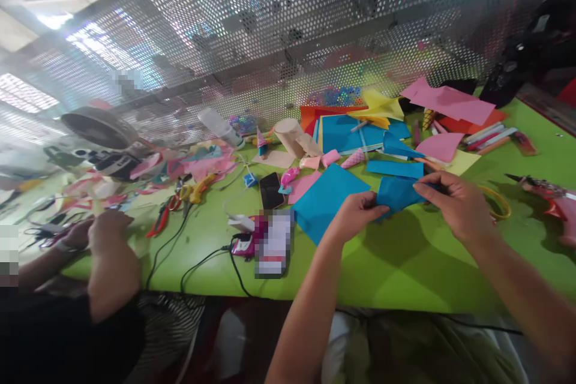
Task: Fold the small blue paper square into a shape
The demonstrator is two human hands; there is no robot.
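Both of my hands hold one small piece of blue paper [396, 193] just above the green table [405, 264]. My left hand [355, 213] pinches its left edge with closed fingers. My right hand [452, 204] grips its right side, thumb on top. A larger blue sheet [326, 198] lies flat directly left of my left hand. More blue pieces [395, 168] lie behind the held paper.
Pink, yellow, orange and blue paper sheets [450, 102] pile up at the back. A glue gun [555, 204] lies at the right, a dark phone [271, 189] and cables at centre, scissors [164, 213] further left. Another person's arms [108, 252] work at the left. A perforated metal screen [288, 30] backs the table.
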